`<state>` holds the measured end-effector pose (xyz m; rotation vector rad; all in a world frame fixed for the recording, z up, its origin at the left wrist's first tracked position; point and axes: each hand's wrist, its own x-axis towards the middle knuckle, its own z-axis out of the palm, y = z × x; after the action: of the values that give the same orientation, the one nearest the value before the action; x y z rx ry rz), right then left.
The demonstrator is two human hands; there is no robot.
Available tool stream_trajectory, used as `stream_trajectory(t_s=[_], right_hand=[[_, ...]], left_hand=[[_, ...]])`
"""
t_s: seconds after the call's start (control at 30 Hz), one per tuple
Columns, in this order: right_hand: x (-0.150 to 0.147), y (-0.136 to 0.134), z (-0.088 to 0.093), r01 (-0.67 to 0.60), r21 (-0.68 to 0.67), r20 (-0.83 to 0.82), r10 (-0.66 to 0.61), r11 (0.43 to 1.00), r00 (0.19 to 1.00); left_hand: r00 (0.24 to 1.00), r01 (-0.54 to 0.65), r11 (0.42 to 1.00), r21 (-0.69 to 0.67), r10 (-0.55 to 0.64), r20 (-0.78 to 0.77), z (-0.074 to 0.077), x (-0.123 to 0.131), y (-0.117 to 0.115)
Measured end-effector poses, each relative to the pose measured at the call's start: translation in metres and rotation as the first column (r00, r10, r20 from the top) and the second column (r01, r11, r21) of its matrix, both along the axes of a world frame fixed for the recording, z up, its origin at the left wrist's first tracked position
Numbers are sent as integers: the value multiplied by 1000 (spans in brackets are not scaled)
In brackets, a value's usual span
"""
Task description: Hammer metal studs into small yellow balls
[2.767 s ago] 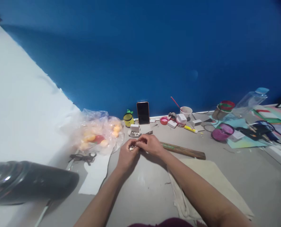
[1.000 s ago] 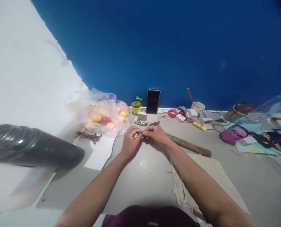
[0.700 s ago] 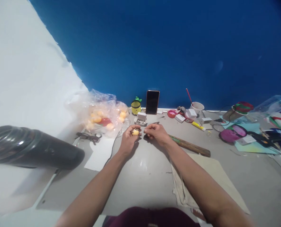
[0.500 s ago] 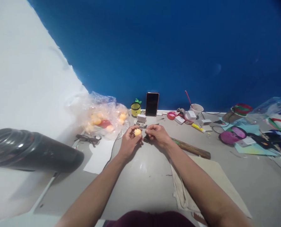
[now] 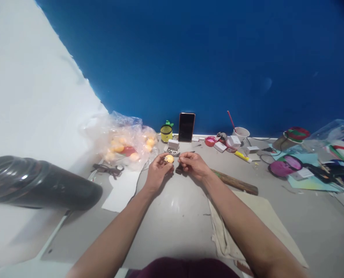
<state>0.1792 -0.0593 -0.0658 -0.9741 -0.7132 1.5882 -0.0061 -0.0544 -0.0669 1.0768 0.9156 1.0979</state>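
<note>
My left hand [image 5: 158,171] grips a small yellow-orange ball [image 5: 169,158] between thumb and fingers; a small dark detail shows on the ball's left side. Just to the right, my right hand [image 5: 193,165] is closed with its fingertips pinched together; whatever sits in the pinch is too small to make out. The two hands are apart, a narrow gap between them. Behind them stands a small open box [image 5: 172,146] with tiny shiny pieces in it. Under my right fingers lies a small dark object [image 5: 179,170], partly hidden.
A clear plastic bag [image 5: 125,143] of yellow balls and glasses [image 5: 107,170] lie left, near a large dark cylinder [image 5: 44,185]. A phone [image 5: 186,127] leans on the blue wall. Rightward are a hammer handle [image 5: 238,182], cloth [image 5: 258,220], white cup [image 5: 241,133] and glue stick [image 5: 242,156].
The ball has turned in my left fingers, so more of its plain yellow side shows and the dark detail sits further left. My right hand has barely shifted.
</note>
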Motion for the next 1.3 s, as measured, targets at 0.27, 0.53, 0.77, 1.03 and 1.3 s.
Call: stream_trajectory(t_s=[0.27,0.53,0.77,1.03,1.3], right_hand=[[-4,-4,1,-66,53,78,62,996,995],[-7,-4,-1,-89,78,140,78,993,987],[-6,-4,-2,-82,101,161,65,992,985],[-7,-5,0,-82,104,159,65,991,985],[-8,-6,2,-91,117,171,70,989,983]], left_hand=[[1000,0,1000,-5,0,9,-2,0,2],[989,12,996,84,1,-148,0,-3,0],[971,2,974,227,53,-235,-1,-4,-1],[918,26,905,424,147,-369,-2,-5,-2],[865,92,818,568,217,-452,-6,-5,-1]])
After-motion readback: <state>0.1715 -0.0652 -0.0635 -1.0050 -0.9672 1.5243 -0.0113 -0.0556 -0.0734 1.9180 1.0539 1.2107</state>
